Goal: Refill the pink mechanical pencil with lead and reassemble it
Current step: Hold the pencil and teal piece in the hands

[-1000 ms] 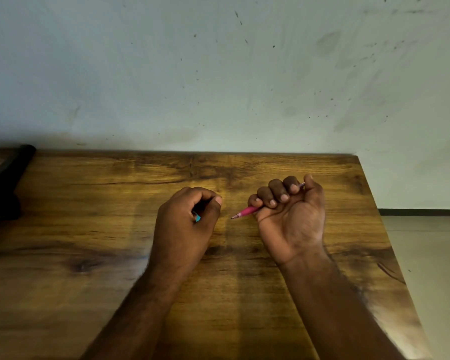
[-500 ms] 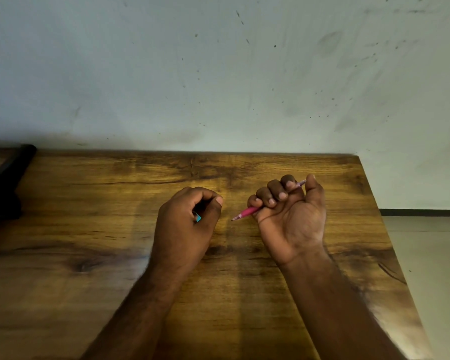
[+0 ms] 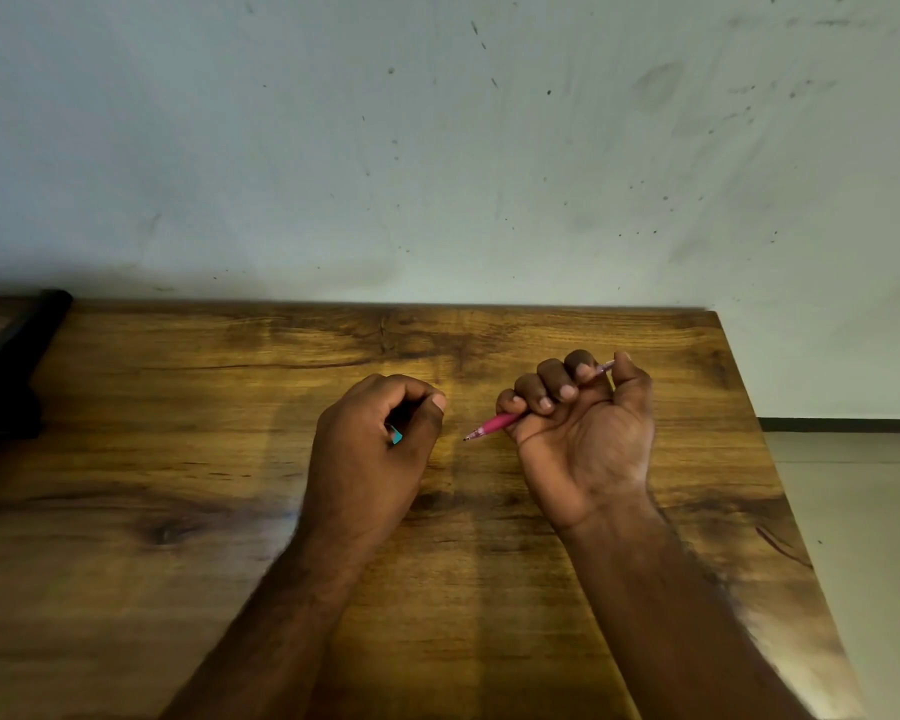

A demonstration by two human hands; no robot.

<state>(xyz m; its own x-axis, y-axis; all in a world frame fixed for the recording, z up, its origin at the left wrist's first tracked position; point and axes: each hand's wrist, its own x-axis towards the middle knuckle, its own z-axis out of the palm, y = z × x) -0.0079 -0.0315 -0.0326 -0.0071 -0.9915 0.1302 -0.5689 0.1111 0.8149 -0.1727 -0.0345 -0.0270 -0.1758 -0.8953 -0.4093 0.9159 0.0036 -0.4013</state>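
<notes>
The right hand, sitting right of centre in the frame with its palm turned toward the camera, is gripping the pink mechanical pencil in a closed fist. The four fingers are curling together over the barrel and the thumb is standing up at the fist's upper right, pressing against the pencil's rear end, which is poking out between thumb and forefinger. The pencil is lying at a slant, its dark tip pointing down and to the left, out past the little finger and hanging just above the wooden table.

The left hand is resting left of centre, back of the hand toward the camera, fingers curling inward with the thumb closing against the forefinger. Inside that curl it is holding a small teal object, of which only a corner is showing; what it is cannot be told. The two hands are near each other but not touching, with the pencil tip pointing into the gap between them.

Both forearms are coming up from the lower edge of the frame. At the far left edge a black object is sitting on the table. A pale, speckled wall is filling the upper half of the frame.
</notes>
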